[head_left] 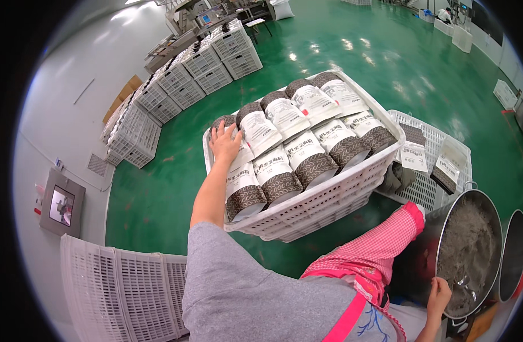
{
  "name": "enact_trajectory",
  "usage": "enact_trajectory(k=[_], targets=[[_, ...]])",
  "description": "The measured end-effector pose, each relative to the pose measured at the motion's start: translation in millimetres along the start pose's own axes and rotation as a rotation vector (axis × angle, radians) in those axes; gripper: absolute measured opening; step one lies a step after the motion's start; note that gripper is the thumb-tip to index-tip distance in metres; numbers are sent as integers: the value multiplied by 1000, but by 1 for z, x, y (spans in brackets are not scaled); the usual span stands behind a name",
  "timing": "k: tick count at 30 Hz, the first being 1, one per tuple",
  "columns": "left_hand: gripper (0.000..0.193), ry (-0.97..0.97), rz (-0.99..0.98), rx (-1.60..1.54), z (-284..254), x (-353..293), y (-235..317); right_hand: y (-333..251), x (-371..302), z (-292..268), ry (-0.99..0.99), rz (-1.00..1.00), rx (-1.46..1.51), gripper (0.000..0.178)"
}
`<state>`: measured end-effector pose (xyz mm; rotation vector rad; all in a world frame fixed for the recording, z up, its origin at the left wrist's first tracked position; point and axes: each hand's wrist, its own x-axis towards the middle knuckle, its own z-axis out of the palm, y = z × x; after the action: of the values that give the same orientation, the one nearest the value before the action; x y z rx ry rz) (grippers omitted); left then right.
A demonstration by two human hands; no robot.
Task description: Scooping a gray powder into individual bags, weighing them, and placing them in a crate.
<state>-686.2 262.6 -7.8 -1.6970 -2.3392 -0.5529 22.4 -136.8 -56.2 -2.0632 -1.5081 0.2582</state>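
Observation:
My left hand (224, 143) lies with spread fingers on the leftmost pouch (221, 121) of the far row, in a white plastic crate (330, 181). Several plump white-and-brown patterned pouches (305, 155) fill this crate in two rows, leaning on one another. Low on the right, my right hand (440, 293) has its fingers closed over the near rim of a large metal drum (442, 239). Grey-brown powder (470, 242) fills the drum, and a shiny metal scoop (466, 289) rests in it beside that hand.
A white crate (432, 185) right of the pouches holds a few flatter pouches (413, 149). Another metal container (512, 256) stands at the far right. Stacked crates (187, 80) line the left wall; more crates (122, 285) stand lower left. Pink checked cloth (358, 239) extends from my body.

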Motion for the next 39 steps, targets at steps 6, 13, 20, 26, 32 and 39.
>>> enact_trajectory(k=[6, 13, 20, 26, 32, 39], targets=[[55, -174, -28, 31, 2, 13, 19, -12, 7, 5, 40, -73, -12, 11], [41, 123, 161, -19, -11, 41, 112, 4, 6, -9, 75, 16, -7, 12], [35, -153, 1202, -571, -30, -88, 456, 27, -24, -9, 164, 135, 13, 11], [41, -497, 1275, -406, 162, -169, 576, 36, -57, -18, 200, 209, -25, 10], [47, -598, 927, -115, 257, -173, 601, 36, -81, -35, 191, 474, -13, 8], [22, -615, 972, -154, 269, -128, 620, 25, -40, -25, 142, 445, 76, 9]])
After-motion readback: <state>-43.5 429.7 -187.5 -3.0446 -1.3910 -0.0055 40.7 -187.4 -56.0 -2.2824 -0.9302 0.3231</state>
